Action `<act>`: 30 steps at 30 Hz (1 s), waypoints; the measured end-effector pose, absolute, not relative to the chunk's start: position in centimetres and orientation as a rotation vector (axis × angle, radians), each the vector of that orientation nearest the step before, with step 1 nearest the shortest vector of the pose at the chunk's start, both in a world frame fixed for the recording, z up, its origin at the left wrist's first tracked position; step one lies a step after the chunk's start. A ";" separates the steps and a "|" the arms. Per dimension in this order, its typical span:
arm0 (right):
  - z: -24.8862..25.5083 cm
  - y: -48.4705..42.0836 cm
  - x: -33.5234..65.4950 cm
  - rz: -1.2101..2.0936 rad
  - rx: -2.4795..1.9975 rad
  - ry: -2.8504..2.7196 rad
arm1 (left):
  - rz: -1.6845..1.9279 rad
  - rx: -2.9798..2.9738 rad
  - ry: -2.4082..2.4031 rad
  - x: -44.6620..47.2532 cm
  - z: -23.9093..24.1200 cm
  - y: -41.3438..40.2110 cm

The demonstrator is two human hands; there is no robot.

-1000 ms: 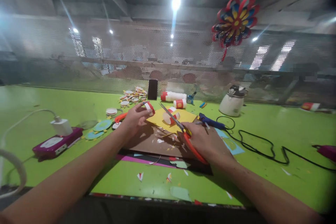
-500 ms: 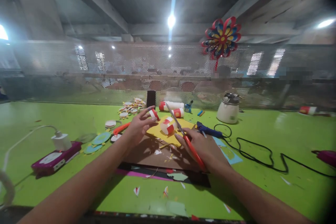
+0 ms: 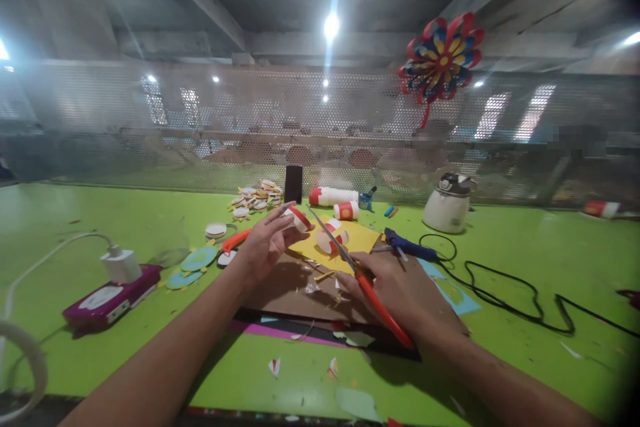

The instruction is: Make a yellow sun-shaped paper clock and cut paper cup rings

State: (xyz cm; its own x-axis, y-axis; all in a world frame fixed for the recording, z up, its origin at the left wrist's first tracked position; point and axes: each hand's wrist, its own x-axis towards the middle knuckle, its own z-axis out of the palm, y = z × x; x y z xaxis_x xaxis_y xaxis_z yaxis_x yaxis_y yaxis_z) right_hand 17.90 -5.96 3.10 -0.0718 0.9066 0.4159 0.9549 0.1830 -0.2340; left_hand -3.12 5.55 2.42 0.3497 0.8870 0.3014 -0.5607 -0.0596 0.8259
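Observation:
Between the fingers of my left hand (image 3: 270, 240) is a cut ring or base of a red-and-white paper cup (image 3: 298, 219), tilted to the right. My right hand (image 3: 387, 283) grips scissors (image 3: 373, 297) with orange-red handles, the blades pointing up and to the left, near the cup piece but apart from it. Beyond the blades, cut red-and-white cup parts (image 3: 331, 240) lie on a yellow sheet (image 3: 363, 240). Under both hands is a brown board (image 3: 300, 297) strewn with small paper scraps.
At right lie a blue glue gun (image 3: 410, 247) with a black cord and a white kettle-like bottle (image 3: 447, 207). Paper cups (image 3: 333, 197), a phone (image 3: 293, 184) and a heap of small discs (image 3: 255, 197) stand behind. At left are a purple power strip (image 3: 107, 297) and light-blue rings (image 3: 197, 259).
The cup piece in my left hand has turned, showing more of its round underside. My right hand still holds the scissors, and the view has shifted slightly.

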 end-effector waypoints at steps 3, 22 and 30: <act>3.0 -5.6 18.2 -0.140 -1.762 -1.996 | 1.143 1.111 0.376 -3.0 2.3 5.1; 5.1 -6.3 17.5 -0.061 -1.765 -1.985 | 1.129 0.922 0.417 -2.9 2.5 4.5; 4.5 -5.7 18.3 -0.022 -1.762 -1.955 | 1.134 0.812 0.474 -2.7 2.3 4.7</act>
